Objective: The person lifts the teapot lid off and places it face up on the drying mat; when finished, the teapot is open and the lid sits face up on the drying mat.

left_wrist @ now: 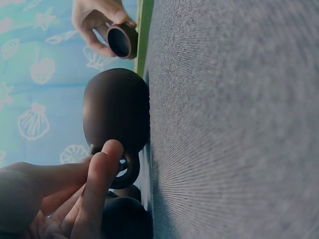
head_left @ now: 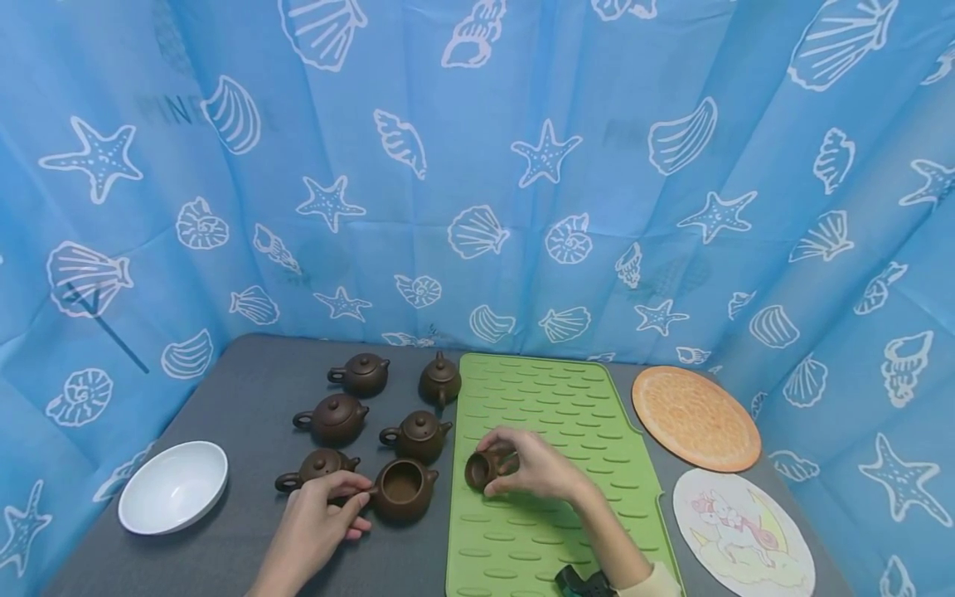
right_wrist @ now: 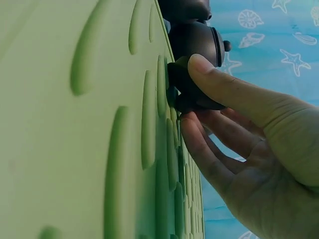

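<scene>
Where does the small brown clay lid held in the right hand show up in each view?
Head: small brown clay lid at centre, above the green ribbed mat.
Left wrist: top left, pinched by the right hand.
Right wrist: upper centre, between thumb and fingers.
Shared landmark: the green ribbed mat.

Bare hands; the right arm wears a cream sleeve cuff (head_left: 660, 580) at the wrist.

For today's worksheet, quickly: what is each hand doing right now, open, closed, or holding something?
Left hand: fingers curled on the handle of the open teapot, holding it.
Right hand: grips the teapot lid over the green mat.
</scene>
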The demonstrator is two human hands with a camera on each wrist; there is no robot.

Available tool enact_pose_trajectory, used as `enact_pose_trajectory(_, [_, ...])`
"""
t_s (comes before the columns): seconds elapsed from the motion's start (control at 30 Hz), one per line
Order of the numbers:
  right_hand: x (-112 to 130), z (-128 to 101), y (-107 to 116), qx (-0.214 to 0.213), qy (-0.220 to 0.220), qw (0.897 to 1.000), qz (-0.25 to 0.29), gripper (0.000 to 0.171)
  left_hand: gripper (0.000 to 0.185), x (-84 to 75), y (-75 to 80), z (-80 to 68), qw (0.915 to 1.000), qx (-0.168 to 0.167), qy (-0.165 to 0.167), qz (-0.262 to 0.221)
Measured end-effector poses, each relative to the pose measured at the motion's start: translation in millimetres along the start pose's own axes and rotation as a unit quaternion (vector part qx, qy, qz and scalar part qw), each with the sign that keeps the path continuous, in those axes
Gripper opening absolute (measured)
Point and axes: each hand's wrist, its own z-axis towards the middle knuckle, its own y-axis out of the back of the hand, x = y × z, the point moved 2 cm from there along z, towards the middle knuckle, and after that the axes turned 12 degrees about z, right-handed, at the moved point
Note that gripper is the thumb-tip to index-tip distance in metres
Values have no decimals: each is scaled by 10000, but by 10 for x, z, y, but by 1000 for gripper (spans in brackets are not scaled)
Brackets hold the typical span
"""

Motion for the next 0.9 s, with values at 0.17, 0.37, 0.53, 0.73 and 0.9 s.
enact_pose_trajectory(0.17, [11, 5, -4, 42, -35, 9999, -108, 57, 15, -4, 10, 4, 10000, 30, 5, -33])
enact_pose_trajectory(0.37, [19, 10, -8, 99, -49, 9999, -66, 59, 14, -42, 50, 32, 9999, 116, -13, 36])
enact_pose_trajectory(0.53, [46, -13, 20, 62, -76, 9999, 88, 61, 17, -93, 104, 83, 9998, 184, -106, 52])
enact_pose_trajectory(0.73, [138, 31, 14, -414, 121, 9990, -117, 57, 18, -178, 157, 179, 9980, 23, -480, 419])
enact_pose_trajectory(0.9, [266, 155, -69, -597, 589, 9965, -72, 47, 17, -285, 181, 299, 9928, -63, -865, 826])
